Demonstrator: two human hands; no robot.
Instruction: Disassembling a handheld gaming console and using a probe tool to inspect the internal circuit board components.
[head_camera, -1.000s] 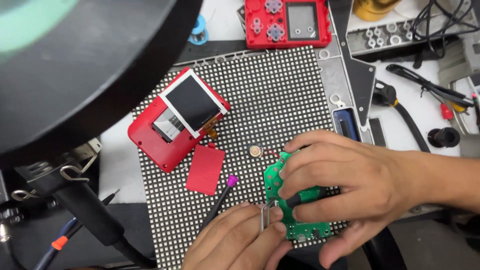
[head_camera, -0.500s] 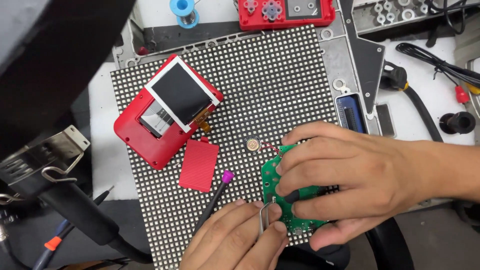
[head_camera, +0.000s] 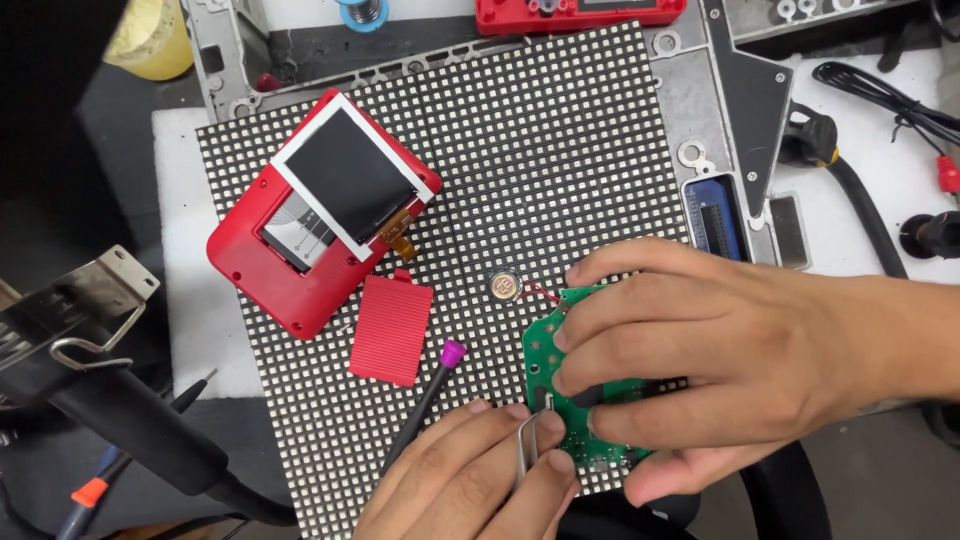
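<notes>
Leftmost, a black hot-air tool with a metal bracket (head_camera: 85, 320) lies off the edge of the dotted grid mat (head_camera: 560, 140) that covers the tabletop. Next right, a red handheld console shell (head_camera: 290, 260) rests face-up on the mat, its loose screen panel (head_camera: 350, 180) lying tilted across it and tethered by an orange ribbon. Just below it, a red ribbed battery cover (head_camera: 390, 328) lies flat. Beside that, a black tool with a purple tip (head_camera: 430, 385) runs diagonally toward the left hand (head_camera: 470, 475), whose fingers are pressed together, pinching metal tweezers (head_camera: 530, 440); the tips sit at the left edge of the green circuit board (head_camera: 560, 390). The board lies on the mat low and right of centre, held down by the right hand (head_camera: 720, 360), fingers spread flat over it, one fingertip on a black component. A small round speaker (head_camera: 503, 286) sits just above-left of the board, joined to it by thin red wire. Risk, as a judgement: the wire is fine and its joint small, so a slide of the board under the right hand could tear it free. Tweezer tips slipping could scratch traces or flick a small part into the mat's holes.
</notes>
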